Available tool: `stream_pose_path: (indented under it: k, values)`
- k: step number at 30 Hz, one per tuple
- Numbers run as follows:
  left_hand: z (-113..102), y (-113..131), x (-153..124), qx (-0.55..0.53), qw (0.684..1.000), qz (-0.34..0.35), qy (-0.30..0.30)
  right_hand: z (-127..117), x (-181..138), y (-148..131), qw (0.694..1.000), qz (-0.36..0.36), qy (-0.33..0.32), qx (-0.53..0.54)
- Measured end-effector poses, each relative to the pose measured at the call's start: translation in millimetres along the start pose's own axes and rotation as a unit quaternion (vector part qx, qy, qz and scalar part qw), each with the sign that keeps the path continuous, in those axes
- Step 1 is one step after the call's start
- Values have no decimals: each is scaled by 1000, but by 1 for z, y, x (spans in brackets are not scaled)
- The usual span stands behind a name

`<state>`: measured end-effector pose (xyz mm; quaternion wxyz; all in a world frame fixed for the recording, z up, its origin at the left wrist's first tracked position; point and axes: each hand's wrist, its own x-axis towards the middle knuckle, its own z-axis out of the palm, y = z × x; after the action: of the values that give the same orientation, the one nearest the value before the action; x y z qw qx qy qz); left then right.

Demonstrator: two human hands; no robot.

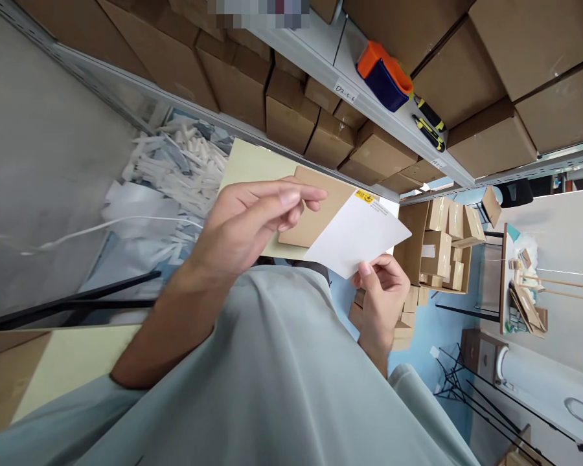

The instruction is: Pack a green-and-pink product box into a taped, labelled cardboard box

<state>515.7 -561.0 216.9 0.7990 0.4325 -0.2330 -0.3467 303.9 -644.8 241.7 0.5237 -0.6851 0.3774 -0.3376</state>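
Observation:
My right hand [383,285] pinches the lower corner of a white sheet [354,230] between thumb and fingers. At the sheet's far edge are a yellow printed patch [364,197] and small text too fine to read. The sheet is tilted and overlaps a flat brown cardboard piece [311,213] in view. My left hand [257,220] hovers over that cardboard, index finger stretched out and the other fingers half curled, with nothing visible in it. Under the cardboard is a pale yellow-green tabletop [247,165].
A metal shelf [320,61] full of brown boxes runs above, carrying an orange and blue tape dispenser [385,76] and yellow-black cutters [428,133]. White scraps [184,155] are heaped at left. An open carton [412,239] of small boxes stands right. A white cable [111,223] crosses the left side.

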Motion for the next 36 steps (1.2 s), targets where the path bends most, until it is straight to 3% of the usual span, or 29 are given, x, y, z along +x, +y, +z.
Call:
stream_pose_path:
  k: [13,25,36]
  values:
    - [3,-3,4,44,996,77,3,2,0,-3,1000,14,3,-14]
    - [7,-9,4,107,992,65,18,-3,0,0,1000,9,-3,-5]
    - [12,-7,4,53,997,54,2,-5,1,0,1000,12,2,-27]
